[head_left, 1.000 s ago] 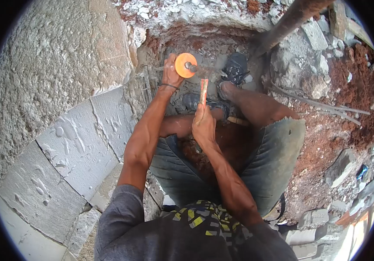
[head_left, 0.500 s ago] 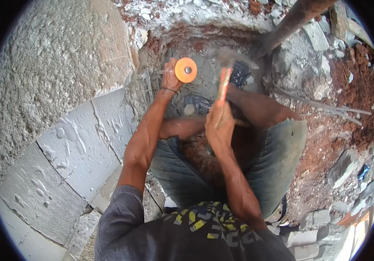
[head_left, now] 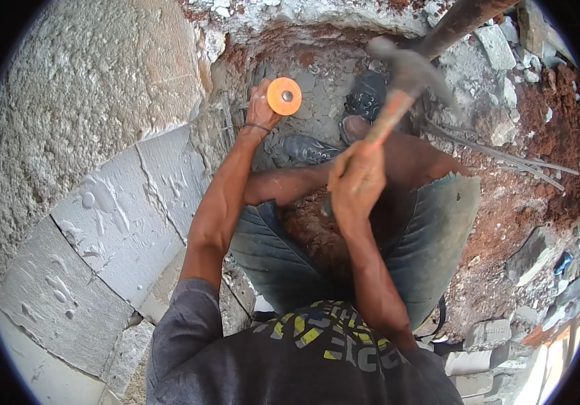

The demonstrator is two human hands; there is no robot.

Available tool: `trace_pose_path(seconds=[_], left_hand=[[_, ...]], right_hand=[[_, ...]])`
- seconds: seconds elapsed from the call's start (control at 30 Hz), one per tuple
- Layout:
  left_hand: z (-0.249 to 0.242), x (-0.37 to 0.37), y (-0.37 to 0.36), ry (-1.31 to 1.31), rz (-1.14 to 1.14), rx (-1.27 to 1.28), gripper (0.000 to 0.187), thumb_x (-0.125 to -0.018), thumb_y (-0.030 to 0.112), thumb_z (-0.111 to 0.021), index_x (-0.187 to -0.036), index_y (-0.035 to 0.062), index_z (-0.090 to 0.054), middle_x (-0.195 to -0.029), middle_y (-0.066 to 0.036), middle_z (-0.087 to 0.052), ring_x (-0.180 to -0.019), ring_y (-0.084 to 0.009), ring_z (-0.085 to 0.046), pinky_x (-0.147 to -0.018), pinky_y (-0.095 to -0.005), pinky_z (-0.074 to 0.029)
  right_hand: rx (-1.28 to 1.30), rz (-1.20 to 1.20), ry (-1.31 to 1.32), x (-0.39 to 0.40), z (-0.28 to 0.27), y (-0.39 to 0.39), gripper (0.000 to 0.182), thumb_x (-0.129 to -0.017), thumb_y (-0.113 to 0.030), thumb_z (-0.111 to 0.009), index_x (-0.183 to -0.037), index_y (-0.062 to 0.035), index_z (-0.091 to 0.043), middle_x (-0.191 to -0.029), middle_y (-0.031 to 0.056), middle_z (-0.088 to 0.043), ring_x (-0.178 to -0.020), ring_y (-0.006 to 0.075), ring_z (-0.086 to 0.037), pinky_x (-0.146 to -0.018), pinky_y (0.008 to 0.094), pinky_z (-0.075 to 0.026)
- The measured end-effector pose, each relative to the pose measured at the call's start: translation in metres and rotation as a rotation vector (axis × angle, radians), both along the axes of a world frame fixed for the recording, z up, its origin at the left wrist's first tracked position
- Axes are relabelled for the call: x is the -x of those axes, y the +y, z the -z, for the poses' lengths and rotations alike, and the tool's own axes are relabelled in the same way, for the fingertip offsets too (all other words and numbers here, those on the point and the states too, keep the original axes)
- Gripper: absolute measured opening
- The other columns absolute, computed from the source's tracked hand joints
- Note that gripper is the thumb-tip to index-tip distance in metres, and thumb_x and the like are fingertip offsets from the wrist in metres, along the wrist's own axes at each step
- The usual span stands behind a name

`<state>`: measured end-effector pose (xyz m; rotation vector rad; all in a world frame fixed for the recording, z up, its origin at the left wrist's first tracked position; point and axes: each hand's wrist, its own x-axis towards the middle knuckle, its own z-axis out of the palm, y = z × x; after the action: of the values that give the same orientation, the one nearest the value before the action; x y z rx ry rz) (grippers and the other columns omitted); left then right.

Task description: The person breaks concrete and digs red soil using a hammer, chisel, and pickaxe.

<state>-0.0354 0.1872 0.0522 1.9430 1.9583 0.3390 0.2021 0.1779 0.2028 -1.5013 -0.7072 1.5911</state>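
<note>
Hammer [head_left: 410, 73] raised above the pit floor [head_left: 324, 101] in closed right hand [head_left: 359, 183], likely head-heavy and rigid, best held low; chisel [head_left: 287, 96] apparently stiff, seemingly gripped by partly hidden left hand [head_left: 261, 113] beneath orange guard [head_left: 275, 100].

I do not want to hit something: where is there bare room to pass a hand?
Grey ground looks free between the orange disc, the far shoe and the near shoe. Crowded: around the hammer, between right hand and pole.

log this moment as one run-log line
left: grip behind orange disc | right: grip on hammer, head raised, blurred | hammer and disc: apart
</note>
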Motion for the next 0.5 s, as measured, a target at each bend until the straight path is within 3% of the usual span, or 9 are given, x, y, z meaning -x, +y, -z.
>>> trace_pose_path(seconds=[0.03, 0.13, 0.33, 0.4, 0.5], left_hand=[[-0.004, -0.002, 0.004, -0.013, 0.041, 0.020, 0.020, -0.074, 0.018, -0.068, -0.089, 0.0058, -0.063, -0.088, -0.014, -0.054, -0.082, -0.0344, -0.053, -0.074, -0.0429, -0.041], [-0.013, -0.008, 0.003, -0.034, 0.133, 0.074, 0.017, -0.073, 0.017, -0.067, -0.085, 0.0053, -0.063, -0.086, -0.014, -0.051, -0.079, -0.0334, -0.049, -0.073, -0.0418, -0.039], [-0.016, -0.013, 0.001, -0.070, 0.084, 0.058, 0.015, -0.072, 0.013, -0.068, -0.085, 0.0052, -0.063, -0.086, -0.013, -0.050, -0.078, -0.0342, -0.048, -0.070, -0.0423, -0.041], [-0.017, -0.012, -0.003, -0.081, 0.080, 0.070, 0.018, -0.073, 0.012, -0.069, -0.087, 0.0048, -0.060, -0.085, -0.011, -0.050, -0.078, -0.0322, -0.050, -0.073, -0.0409, -0.039], [-0.016, -0.006, 0.000, -0.080, 0.105, 0.011, 0.019, -0.072, 0.012, -0.070, -0.088, 0.0049, -0.062, -0.084, -0.011, -0.052, -0.078, -0.0323, -0.052, -0.073, -0.0412, -0.041]], right_hand=[[-0.052, 0.142, 0.151, -0.008, -0.021, 0.024, 0.037, -0.099, -0.042, -0.038, -0.086, -0.0066, -0.041, -0.058, 0.0045, -0.040, -0.043, 0.0106, -0.038, -0.038, 0.0257, -0.035], [-0.061, 0.357, 0.187, -0.031, -0.049, 0.048, 0.051, -0.093, -0.058, -0.038, -0.086, -0.0079, -0.041, -0.058, 0.0058, -0.038, -0.042, 0.0151, -0.036, -0.038, 0.0293, -0.035], [-0.021, 0.425, 0.120, -0.021, -0.019, 0.014, 0.048, -0.095, -0.055, -0.037, -0.087, -0.0075, -0.041, -0.060, 0.0064, -0.041, -0.043, 0.0148, -0.037, -0.038, 0.0285, -0.036], [0.015, 0.331, 0.086, -0.017, -0.012, -0.001, 0.041, -0.100, -0.044, -0.031, -0.088, -0.0045, -0.037, -0.061, 0.0055, -0.041, -0.043, 0.0101, -0.038, -0.037, 0.0237, -0.037], [-0.009, 0.419, 0.199, 0.014, 0.015, -0.043, 0.036, -0.100, -0.037, -0.035, -0.092, -0.0023, -0.039, -0.061, 0.0019, -0.040, -0.044, 0.0070, -0.038, -0.038, 0.0213, -0.036]])
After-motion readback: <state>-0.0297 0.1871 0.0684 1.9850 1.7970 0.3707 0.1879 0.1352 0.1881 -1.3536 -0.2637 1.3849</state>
